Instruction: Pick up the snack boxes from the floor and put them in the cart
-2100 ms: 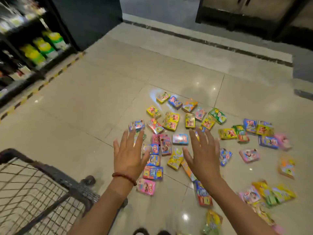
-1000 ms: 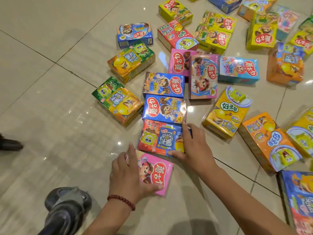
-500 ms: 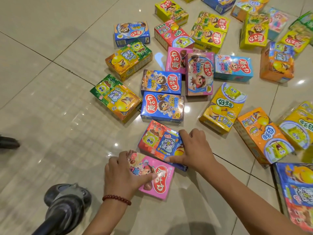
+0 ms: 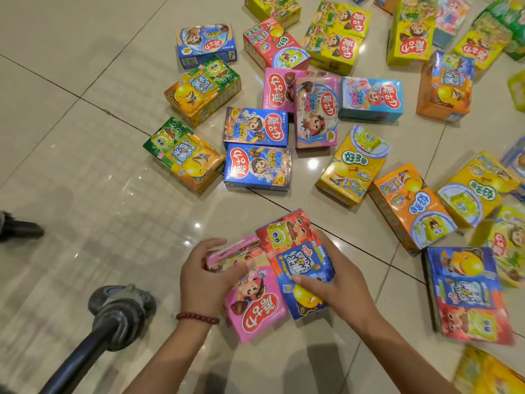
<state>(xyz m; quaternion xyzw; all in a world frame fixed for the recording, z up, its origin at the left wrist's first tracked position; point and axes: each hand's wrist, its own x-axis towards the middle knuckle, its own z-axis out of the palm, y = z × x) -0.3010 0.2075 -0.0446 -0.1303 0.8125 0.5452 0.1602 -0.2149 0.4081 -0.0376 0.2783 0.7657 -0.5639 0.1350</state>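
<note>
My left hand (image 4: 203,280) grips the pink cardboard snack box (image 4: 252,305), my right hand (image 4: 338,285) the red-and-blue cardboard snack box (image 4: 295,251); one each, to load the cart faster.

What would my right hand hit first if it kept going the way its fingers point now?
The right hand, gripping the red and blue snack box, points left toward the left hand and its pink snack box, so likely those first, though depth is unclear.

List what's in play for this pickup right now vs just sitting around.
In play: left hand gripping pink box; right hand gripping red-and-blue box.
Sitting around: two blue boxes, orange box, cart wheel.
</note>
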